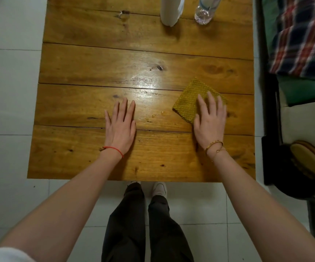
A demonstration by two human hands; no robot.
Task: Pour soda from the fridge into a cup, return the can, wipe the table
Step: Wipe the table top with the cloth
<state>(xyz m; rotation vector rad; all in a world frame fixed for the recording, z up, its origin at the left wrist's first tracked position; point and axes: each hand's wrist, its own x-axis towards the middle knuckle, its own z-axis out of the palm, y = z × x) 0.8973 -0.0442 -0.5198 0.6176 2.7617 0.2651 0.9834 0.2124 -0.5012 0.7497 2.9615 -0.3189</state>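
**Cloth down, drops not yet reached**

My right hand presses flat, fingers straight, on the yellow cloth near the worktop's right edge; my left hand rests open on bare wood, holding nothing. Small drops glisten between my hands. A wide sweep could smear them, or knock the white cup and the clear bottle at the far edge.

Honey-brown plank table, mustard-yellow dotted cloth, red string bracelet, gold bangles, red, navy and white plaid blanket, white floor tiles, dark trousers
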